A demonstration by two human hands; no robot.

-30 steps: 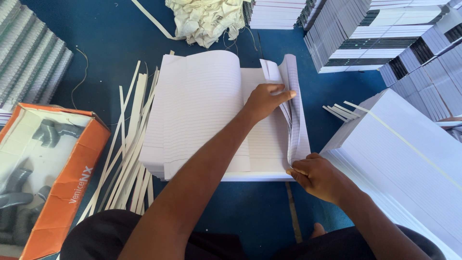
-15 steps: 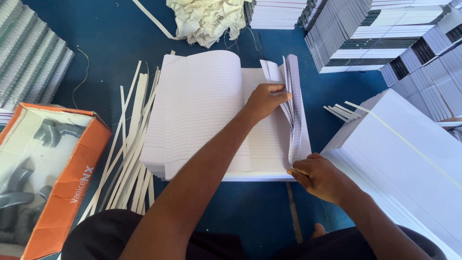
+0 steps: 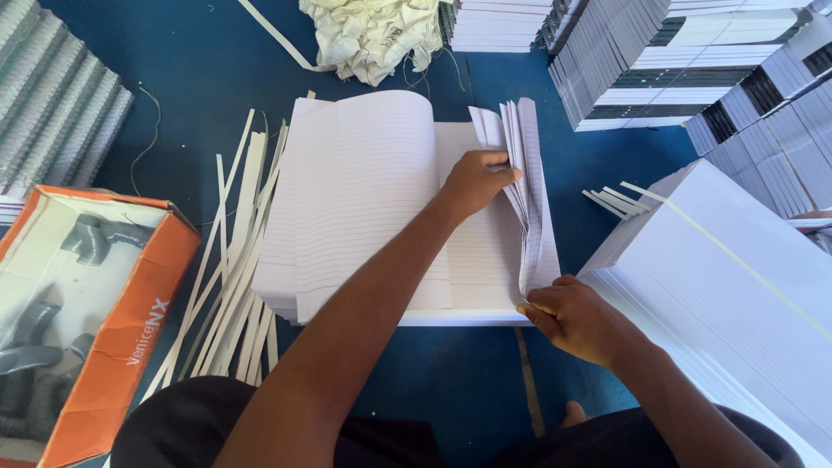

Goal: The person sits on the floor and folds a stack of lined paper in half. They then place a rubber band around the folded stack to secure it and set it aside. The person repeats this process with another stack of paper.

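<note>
Since a moment ago my left hand [image 3: 475,180] has slid a little further right across the ruled sheets [image 3: 364,195], its fingertips now pushed into the fanned pages [image 3: 530,186], while my right hand [image 3: 576,319] has stayed at the near right corner of the stack.

My left fingers are curled together and pressed against the standing leaves, thumb underneath, parting them from the flat page below. My right fingers are pinched shut on the bottom edge of those same fanned pages, holding them upright.

The ruled sheets lie open on the blue table [image 3: 199,78], straight in front of me, one thick wad curved over to the left and the loose leaves standing along the right edge.

Just left of the sheets lies a scatter of long white paper strips [image 3: 234,286], and further left an orange cardboard box [image 3: 113,321] with grey pipe fittings inside. Beyond the sheets sits a crumpled wad of paper [image 3: 368,35]. Right of the sheets, touching nothing of mine, is a tall pile of white paper [image 3: 728,295] with a thin strip draped over it, and behind that stand rows of bound notebooks [image 3: 659,61].
</note>
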